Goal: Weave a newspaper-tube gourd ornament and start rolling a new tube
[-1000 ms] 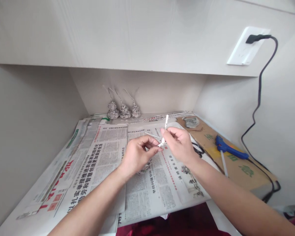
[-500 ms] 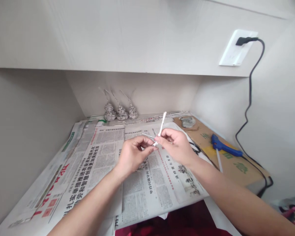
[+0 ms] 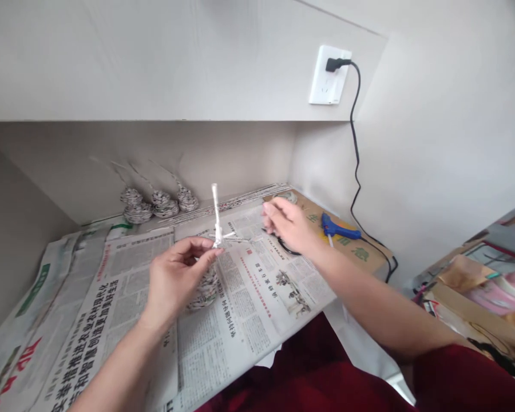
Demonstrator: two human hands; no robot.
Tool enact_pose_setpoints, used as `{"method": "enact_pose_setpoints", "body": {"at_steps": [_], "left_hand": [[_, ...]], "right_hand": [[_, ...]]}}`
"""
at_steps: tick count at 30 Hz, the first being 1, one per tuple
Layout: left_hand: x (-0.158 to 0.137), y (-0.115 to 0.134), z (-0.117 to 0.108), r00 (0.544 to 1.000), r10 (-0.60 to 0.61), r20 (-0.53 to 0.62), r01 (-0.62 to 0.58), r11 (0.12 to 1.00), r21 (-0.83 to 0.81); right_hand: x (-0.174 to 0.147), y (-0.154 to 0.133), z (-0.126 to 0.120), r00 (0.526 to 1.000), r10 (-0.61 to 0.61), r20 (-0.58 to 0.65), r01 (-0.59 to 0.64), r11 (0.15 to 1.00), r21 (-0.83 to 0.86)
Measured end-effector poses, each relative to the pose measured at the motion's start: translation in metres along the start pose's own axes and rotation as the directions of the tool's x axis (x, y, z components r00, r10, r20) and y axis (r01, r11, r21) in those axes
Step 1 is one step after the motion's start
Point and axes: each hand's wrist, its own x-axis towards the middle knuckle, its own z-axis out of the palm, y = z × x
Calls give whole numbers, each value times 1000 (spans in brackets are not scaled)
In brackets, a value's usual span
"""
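The paper stick stands near the middle of the frame, its long axis almost upright and leaning a touch to the left at the top, with a short stub poking out to the right near its foot. The left hand, just left of centre, grasps that foot between thumb and forefinger, so the free end points up, away from the palm. Under those fingers sits a wound paper ball, partly hidden by the hand; whether it is joined to the stick cannot be made out. The right hand, right of centre, is released: its fingers are loosely bent and nothing shows in their grasp. From its fingertips the stick lies to the left in the frame, at much the same height, with a gap of newspaper between them, so the left hand is much the nearer to it. The right hand is instead the nearer to the scissors, whose black handles lie just below its fingers; contact cannot be told. Their blades seem to run leftward, behind the foot of the stick, roughly crosswise to its upright axis. The blue glue gun lies farther right, apart from both hands.
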Motion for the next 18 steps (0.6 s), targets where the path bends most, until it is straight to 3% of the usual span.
{"method": "enact_pose_setpoints", "body": {"at_steps": [3, 5, 7, 9, 14, 18], "left_hand": [[6, 1, -4, 993, -12, -119, 6, 999, -50], [8, 1, -6, 981, -20, -194, 9, 999, -53], [10, 0, -7, 968, -28, -251, 16, 999, -50], [12, -3, -6, 959, -35, -282, 19, 998, -59], [15, -14, -4, 963, -28, -268, 12, 998, -64], [18, -20, -4, 972, -45, -231, 24, 995, -93]], "right_hand": [[-7, 27, -55, 994, 18, -106, -37, 983, -178], [-17, 45, -92, 980, 115, -161, -158, 944, -290], [-29, 60, -125, 940, 242, -238, -309, 903, -299], [-40, 72, -149, 907, 282, -313, -396, 825, -404], [-53, 87, -176, 873, 231, -430, -460, 684, -566], [-58, 84, -181, 888, 225, -402, -450, 606, -656]]}}
